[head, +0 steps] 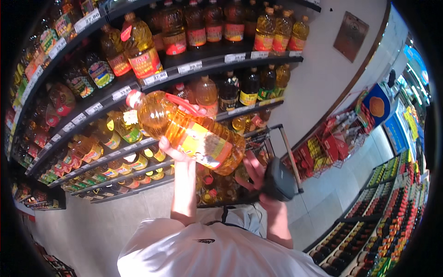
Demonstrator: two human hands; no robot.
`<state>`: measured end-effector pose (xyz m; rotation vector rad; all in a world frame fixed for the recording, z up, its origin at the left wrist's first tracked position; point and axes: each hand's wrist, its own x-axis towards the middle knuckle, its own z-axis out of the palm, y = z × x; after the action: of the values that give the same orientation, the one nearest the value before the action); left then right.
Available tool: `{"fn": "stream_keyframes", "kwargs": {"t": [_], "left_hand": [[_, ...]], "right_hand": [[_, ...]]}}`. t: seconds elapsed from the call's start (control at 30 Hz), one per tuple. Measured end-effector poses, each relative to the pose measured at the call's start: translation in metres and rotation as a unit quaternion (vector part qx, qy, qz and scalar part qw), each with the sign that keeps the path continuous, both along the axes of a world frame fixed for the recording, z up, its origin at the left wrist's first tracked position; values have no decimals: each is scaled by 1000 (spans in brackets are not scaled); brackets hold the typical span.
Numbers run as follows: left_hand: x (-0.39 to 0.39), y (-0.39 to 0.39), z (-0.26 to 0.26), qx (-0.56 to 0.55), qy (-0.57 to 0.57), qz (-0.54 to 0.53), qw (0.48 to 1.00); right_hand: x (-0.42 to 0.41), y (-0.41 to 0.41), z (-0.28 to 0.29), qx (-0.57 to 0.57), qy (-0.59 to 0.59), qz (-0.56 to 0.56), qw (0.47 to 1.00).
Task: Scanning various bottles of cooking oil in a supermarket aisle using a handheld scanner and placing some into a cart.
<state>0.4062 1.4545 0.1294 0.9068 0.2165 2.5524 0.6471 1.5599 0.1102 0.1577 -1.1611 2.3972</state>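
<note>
A large clear plastic bottle of golden cooking oil (207,142) with a red cap and red handle lies tilted across the view, cap towards the upper left. My left hand (177,150) holds it near its neck and upper side; part of the fingers is hidden behind the bottle. Near the bottle's base, my right hand (254,175) has its fingers spread beside a dark grey handheld device (280,180). Whether that hand grips the device cannot be told. Below and behind the bottle stands a shopping cart (289,152) with several bottles in it.
Curved shelves (207,65) with oil bottles and price tags stand in front and to the left. A red wire rack (328,152) of packaged goods is at the right, by a white wall (318,69). Shelves of small bottles (373,214) fill the lower right. Grey tiles (114,221) form the floor.
</note>
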Motion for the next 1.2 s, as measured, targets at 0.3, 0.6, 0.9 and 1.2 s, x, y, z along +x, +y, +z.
{"fn": "stream_keyframes", "kwargs": {"t": [0.3,0.6,0.9,1.2], "left_hand": [[72,-63,-19,-241,23,101,965],[24,-42,-99,-109,69,-213,969],[12,-43,-132,-236,-97,22,967],[16,-28,-143,-251,-138,-11,958]], "right_hand": [[-21,-55,-32,-210,0,4,978],[1,-63,-28,-275,-141,128,942],[45,-111,-10,315,-357,-182,860],[33,-96,-15,444,-275,-224,823]]}}
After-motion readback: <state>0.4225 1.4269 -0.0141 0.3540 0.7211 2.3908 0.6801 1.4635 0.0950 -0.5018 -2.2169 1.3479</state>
